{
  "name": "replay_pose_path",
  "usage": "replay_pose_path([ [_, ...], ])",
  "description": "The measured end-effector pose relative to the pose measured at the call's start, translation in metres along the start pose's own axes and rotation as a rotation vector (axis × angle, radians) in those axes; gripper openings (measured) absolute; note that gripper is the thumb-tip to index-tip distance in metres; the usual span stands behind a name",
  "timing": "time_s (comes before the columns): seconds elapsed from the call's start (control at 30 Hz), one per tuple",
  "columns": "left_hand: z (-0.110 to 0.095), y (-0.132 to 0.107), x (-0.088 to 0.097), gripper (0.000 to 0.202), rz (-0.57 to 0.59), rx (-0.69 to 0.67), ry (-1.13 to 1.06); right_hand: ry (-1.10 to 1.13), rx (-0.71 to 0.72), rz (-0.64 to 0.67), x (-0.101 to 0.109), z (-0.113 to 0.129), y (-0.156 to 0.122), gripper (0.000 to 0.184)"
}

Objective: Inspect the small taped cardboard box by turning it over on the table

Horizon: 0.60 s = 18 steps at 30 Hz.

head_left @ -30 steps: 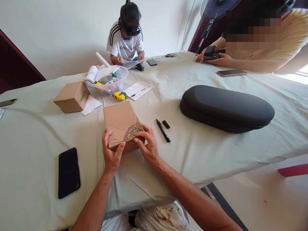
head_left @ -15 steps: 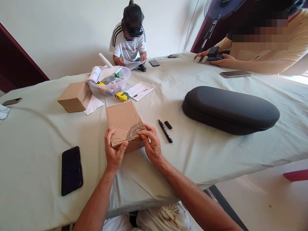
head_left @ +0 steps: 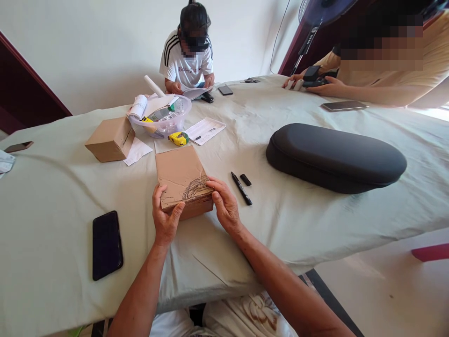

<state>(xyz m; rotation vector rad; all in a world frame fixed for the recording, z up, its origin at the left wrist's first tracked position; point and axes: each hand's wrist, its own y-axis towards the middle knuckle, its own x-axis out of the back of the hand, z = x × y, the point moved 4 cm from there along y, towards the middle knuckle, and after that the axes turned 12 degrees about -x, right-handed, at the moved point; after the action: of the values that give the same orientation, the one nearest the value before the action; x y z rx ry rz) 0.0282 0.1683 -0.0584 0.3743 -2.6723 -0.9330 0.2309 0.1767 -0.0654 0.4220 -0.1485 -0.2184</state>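
Observation:
A flat brown cardboard box [head_left: 180,175] with black scribbles on its top lies on the cloth-covered table [head_left: 245,224] in front of me. My left hand [head_left: 164,220] grips its near left corner, thumb on the front edge. My right hand [head_left: 224,203] holds its near right corner, fingers curled on the top. An uncapped black marker [head_left: 241,188] and its cap [head_left: 245,179] lie just right of my right hand.
A black phone [head_left: 107,244] lies at the near left. A long black case [head_left: 335,157] sits on the right. Behind are a second cardboard box [head_left: 110,139], a clear bowl of items [head_left: 163,119], a yellow tape measure [head_left: 178,138] and papers. Two other people sit across the table.
My right hand has slid slightly along the box's near right corner. The view has shifted a little; the box stays in place.

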Motion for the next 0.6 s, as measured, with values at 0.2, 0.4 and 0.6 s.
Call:
replay_pose_path([
  [0.2, 0.001, 0.001, 0.001, 0.065, -0.014, 0.04, -0.036, 0.077, -0.1, 0.045, -0.001, -0.004, 0.0, 0.038],
  [0.4, 0.001, 0.002, 0.002, 0.065, -0.029, 0.051, -0.062, 0.077, -0.06, 0.065, -0.004, -0.007, 0.0, 0.036],
  [0.6, 0.003, 0.002, 0.004, 0.066, -0.043, 0.068, -0.063, 0.1, -0.086, 0.085, -0.005, -0.011, 0.001, 0.038],
])
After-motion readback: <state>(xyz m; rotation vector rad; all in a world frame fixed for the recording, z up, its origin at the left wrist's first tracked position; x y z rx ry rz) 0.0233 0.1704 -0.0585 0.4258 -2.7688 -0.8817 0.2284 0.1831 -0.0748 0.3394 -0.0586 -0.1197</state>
